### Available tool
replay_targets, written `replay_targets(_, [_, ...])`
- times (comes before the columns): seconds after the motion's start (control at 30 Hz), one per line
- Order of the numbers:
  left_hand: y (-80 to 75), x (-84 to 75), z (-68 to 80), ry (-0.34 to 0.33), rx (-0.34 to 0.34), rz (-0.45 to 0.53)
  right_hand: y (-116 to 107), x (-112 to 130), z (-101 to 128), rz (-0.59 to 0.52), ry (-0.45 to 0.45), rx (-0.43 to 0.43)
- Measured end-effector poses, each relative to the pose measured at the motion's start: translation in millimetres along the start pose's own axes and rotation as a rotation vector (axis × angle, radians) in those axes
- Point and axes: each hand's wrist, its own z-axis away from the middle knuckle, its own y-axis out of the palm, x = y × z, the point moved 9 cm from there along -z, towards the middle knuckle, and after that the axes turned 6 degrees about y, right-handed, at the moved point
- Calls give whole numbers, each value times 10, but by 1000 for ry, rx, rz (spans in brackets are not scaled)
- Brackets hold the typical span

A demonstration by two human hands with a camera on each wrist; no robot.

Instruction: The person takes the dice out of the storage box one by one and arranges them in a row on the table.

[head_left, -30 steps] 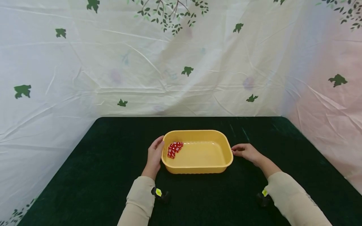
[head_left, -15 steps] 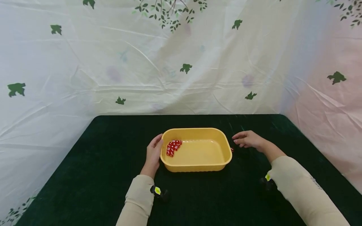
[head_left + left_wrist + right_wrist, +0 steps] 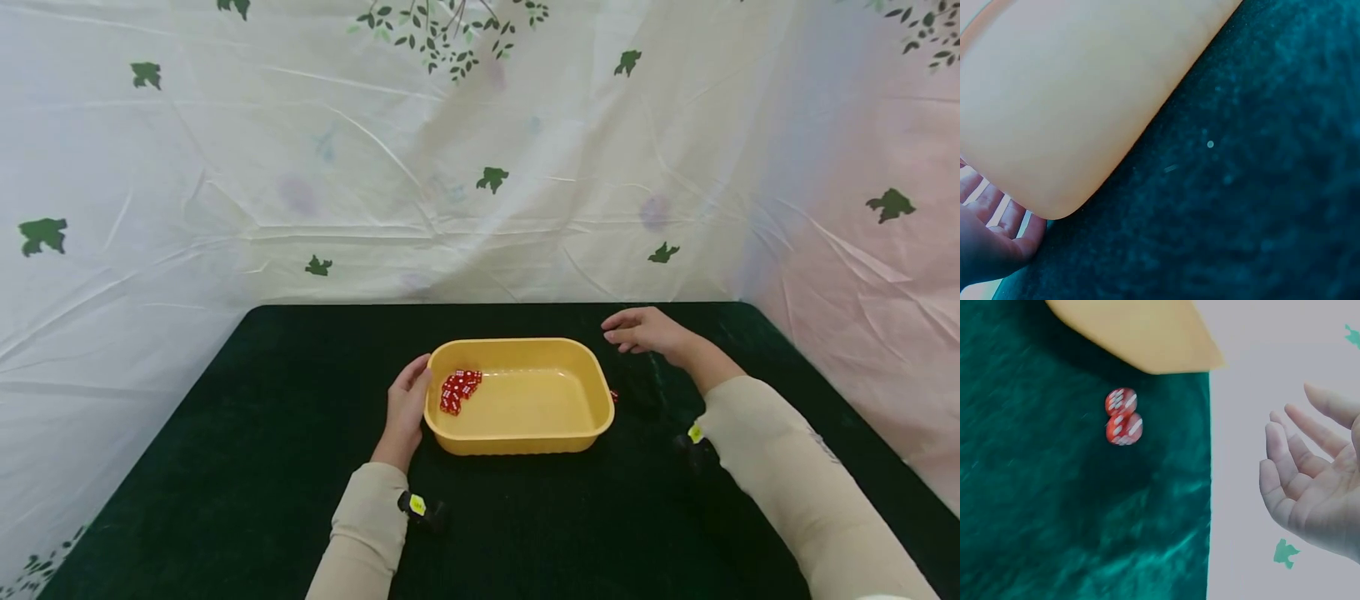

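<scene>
A yellow plastic tub [image 3: 532, 446] stands on the dark green cloth, with several red dice [image 3: 459, 390] grouped at the left of its floor. My left hand [image 3: 407, 408] rests against the tub's left end, fingers laid along the outside of the wall; the left wrist view shows these fingers [image 3: 1010, 219] at a lower corner. Beyond the tub's right back corner, my right hand [image 3: 648, 329] is raised over the cloth with loosely bent fingers and nothing in them. Two red dice [image 3: 1124, 417] lie together outside the tub's right end, mostly hidden in the head view.
The green-covered table [image 3: 262, 467] stretches to both sides and in front of the tub. A white curtain [image 3: 375, 208] printed with green leaves hangs behind its back edge and along the sides. Small black cameras are strapped at both wrists.
My right hand has left the dice at the tub's right end and moved up and away toward the back. My left hand stays against the tub; the view has shifted slightly.
</scene>
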Motion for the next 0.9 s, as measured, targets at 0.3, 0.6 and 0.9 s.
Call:
replay_targets(0.3, [13, -8, -11, -9, 5, 20, 104, 376, -73, -8, -42, -8])
replay_targets(0.6, [-13, -34, -8, 0, 3, 16, 375, 677, -194, -49, -86, -12])
replay_targets(0.9, [-6, -12, -9, -14, -1, 14, 713, 854, -264, -137, -130, 42])
